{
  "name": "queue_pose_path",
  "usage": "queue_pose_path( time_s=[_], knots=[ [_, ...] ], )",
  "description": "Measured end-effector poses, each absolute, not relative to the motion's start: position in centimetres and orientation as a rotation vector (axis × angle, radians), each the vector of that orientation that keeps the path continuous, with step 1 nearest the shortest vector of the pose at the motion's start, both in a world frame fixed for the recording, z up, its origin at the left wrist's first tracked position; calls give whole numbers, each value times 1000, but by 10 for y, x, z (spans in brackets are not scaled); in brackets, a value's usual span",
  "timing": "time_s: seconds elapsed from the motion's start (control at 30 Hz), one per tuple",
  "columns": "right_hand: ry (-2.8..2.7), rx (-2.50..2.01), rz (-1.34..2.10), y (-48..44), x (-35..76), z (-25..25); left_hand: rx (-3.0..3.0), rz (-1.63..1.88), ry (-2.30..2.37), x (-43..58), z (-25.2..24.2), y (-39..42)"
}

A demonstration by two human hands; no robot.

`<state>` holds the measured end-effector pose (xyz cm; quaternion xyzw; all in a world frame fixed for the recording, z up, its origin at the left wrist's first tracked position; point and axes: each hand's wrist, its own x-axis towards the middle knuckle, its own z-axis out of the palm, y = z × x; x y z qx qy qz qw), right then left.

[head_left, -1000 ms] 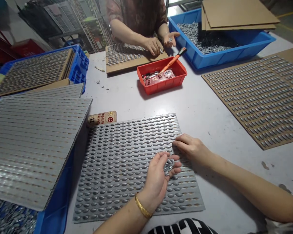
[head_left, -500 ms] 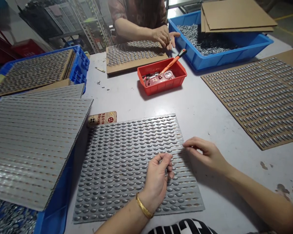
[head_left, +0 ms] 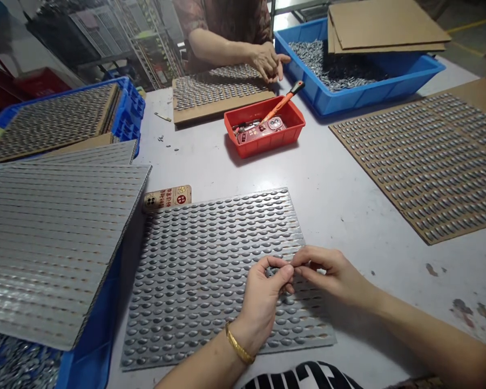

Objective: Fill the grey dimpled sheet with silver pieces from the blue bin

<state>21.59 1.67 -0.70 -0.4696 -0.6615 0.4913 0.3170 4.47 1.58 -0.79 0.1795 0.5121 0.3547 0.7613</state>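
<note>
Head view: hands have now come together over the grey board [head_left: 210,281]. Left hand [head_left: 263,305] curls shut around metal pieces [head_left: 272,272], mostly hidden; right hand [head_left: 332,273] pinches at its fingertips, hold unclear.

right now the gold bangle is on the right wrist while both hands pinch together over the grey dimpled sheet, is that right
No: the head view shows the gold bangle on the left hand's wrist, not the right. The rest holds: it and the right hand pinch together over the grey dimpled sheet.
</note>
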Motion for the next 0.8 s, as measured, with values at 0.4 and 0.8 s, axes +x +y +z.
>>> queue_pose_path(
  time_s=[0.4, 0.8],
  knots=[
    [-2222, -1209, 456, 42, 227, -58, 165, 789, 1135, 41, -3, 13],
    [-2466, -1220, 349, 44, 227, -52, 230, 731, 1074, 41, -3, 10]
  ],
)
